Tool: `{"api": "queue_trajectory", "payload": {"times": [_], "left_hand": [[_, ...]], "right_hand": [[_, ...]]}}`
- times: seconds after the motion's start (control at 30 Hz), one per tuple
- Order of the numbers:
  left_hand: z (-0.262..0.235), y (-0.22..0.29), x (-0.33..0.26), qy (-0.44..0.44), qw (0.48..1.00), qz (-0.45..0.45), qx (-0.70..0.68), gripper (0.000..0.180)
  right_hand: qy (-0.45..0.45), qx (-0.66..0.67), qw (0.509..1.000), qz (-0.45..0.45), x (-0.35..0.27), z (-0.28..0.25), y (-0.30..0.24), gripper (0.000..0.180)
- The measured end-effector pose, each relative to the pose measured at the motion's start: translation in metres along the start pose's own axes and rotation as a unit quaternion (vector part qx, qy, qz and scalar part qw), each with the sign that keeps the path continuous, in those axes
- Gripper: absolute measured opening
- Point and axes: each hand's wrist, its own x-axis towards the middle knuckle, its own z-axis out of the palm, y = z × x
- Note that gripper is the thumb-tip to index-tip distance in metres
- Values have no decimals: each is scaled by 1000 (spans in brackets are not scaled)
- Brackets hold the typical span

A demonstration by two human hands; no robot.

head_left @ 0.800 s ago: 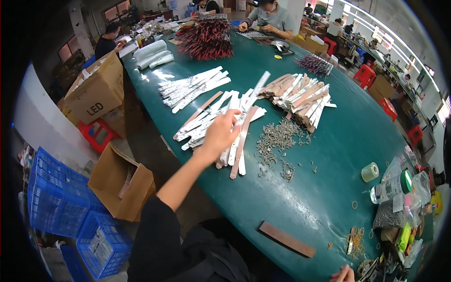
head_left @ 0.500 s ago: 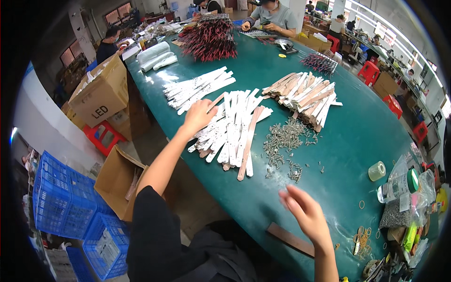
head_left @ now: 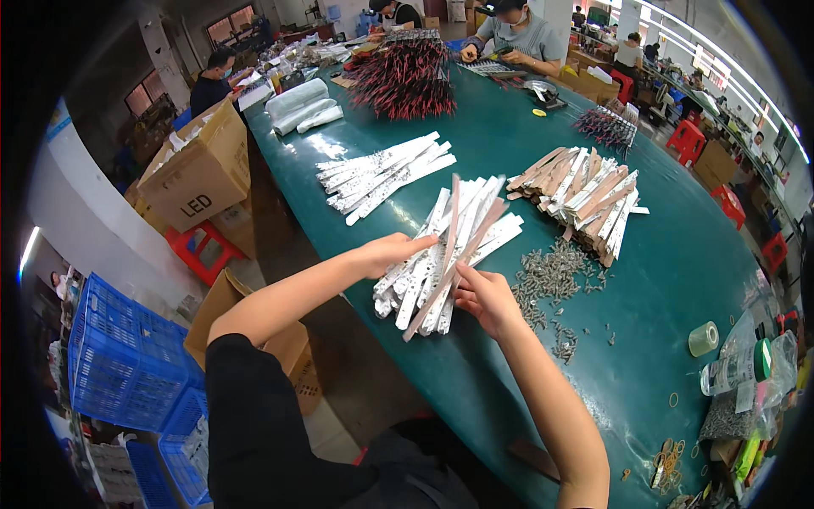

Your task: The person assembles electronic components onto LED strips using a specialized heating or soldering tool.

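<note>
Over strips — right hand now (gripping), arrived

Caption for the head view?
Both hands, left hand and right hand, lift strips from a pile on the green table.

Factory assembly floor, small-parts workshop. Long green worktable carries batched piles of white strips, red-black wire bundles at the far end and a loose heap of small metal parts, probably screws. Other workers sit along it. Cardboard cartons and blue plastic crates stand left; red stools stand right.
</note>
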Motion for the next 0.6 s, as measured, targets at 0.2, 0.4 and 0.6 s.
{"api": "queue_trajectory", "payload": {"times": [0.2, 0.4, 0.6], "left_hand": [[30, -20, -23, -52, 985, -35, -160, 55], [62, -34, -51, 34, 976, 136, -168, 48], [117, 38, -74, 19, 952, 289, -101, 54]], "right_hand": [[-27, -178, 984, -6, -4, 23, -3, 51], [-48, -144, 986, -71, -24, 25, 2, 54], [37, -158, 951, -265, -78, -2, -41, 70]]}}
